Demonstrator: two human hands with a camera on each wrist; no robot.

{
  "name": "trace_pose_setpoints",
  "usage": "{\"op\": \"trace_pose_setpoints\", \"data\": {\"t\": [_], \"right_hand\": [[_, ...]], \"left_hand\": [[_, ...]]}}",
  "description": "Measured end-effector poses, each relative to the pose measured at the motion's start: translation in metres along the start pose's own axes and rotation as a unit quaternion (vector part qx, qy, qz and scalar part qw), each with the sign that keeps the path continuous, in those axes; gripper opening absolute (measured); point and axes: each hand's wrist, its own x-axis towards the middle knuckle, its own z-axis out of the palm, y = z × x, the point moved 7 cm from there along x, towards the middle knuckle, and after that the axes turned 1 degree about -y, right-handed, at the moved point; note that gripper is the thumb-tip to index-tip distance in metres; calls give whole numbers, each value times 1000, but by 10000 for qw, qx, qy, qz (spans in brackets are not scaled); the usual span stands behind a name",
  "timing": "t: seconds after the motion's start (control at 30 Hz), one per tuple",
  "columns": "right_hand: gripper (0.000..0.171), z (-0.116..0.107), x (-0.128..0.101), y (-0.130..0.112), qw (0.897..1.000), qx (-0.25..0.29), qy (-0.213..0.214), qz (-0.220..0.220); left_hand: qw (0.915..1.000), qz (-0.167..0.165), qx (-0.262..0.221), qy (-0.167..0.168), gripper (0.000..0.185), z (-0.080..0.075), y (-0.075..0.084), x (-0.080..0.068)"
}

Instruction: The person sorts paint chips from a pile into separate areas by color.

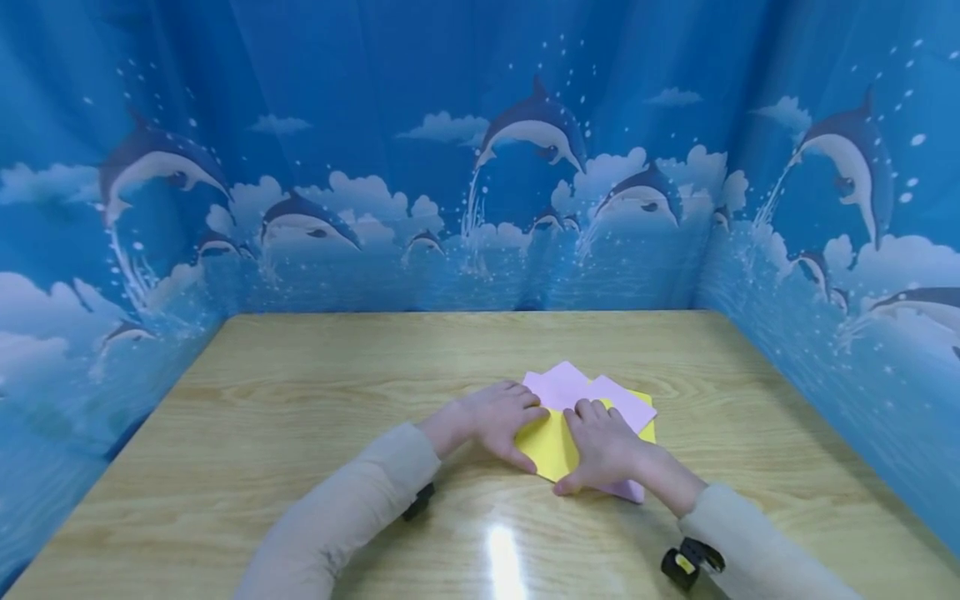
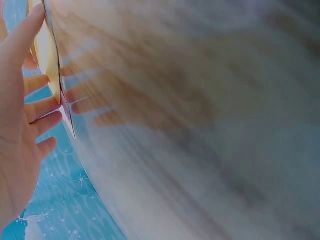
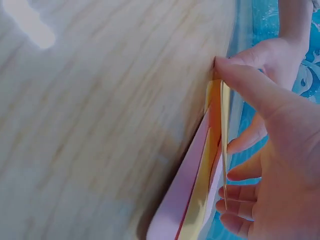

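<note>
A yellow sheet of paper [image 1: 551,446] lies over pink sheets [image 1: 562,383] whose corners stick out at the far side and the near right. My left hand [image 1: 501,421] rests at the yellow sheet's left edge, thumb and fingers spread. On the sheet's right part lies my right hand [image 1: 606,446], fingers reaching over the top and thumb at the near edge. The right wrist view shows the layers slightly apart, with an orange-looking fold [image 3: 215,115] between yellow and pink. From the left wrist, the left fingers touch the paper's edge [image 2: 52,70].
The wooden table [image 1: 315,400] has a bright light reflection near its front. Blue curtains [image 1: 420,275] with dolphins stand around its back and sides. A black wrist device [image 1: 686,562] sits below the right sleeve, another dark one [image 1: 418,502] by the left.
</note>
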Motion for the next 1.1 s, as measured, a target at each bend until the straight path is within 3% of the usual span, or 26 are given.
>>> {"op": "trace_pose_setpoints", "data": {"t": [0.27,0.53,0.83,1.1], "right_hand": [[90,-18,0,3,9989,4,380,-279],[86,-33,9,-5,9913,-10,1008,-841],[92,-40,42,-22,9925,24,925,-803],[93,-46,71,-50,9951,72,522,-841]], "left_hand": [[9987,-258,156,404,92,-12,-6,-10],[9928,-741,351,877,90,-30,-21,-34],[9876,-1385,176,722,94,-30,-49,-70],[9820,-1736,-289,692,94,-25,-70,-107]]}}
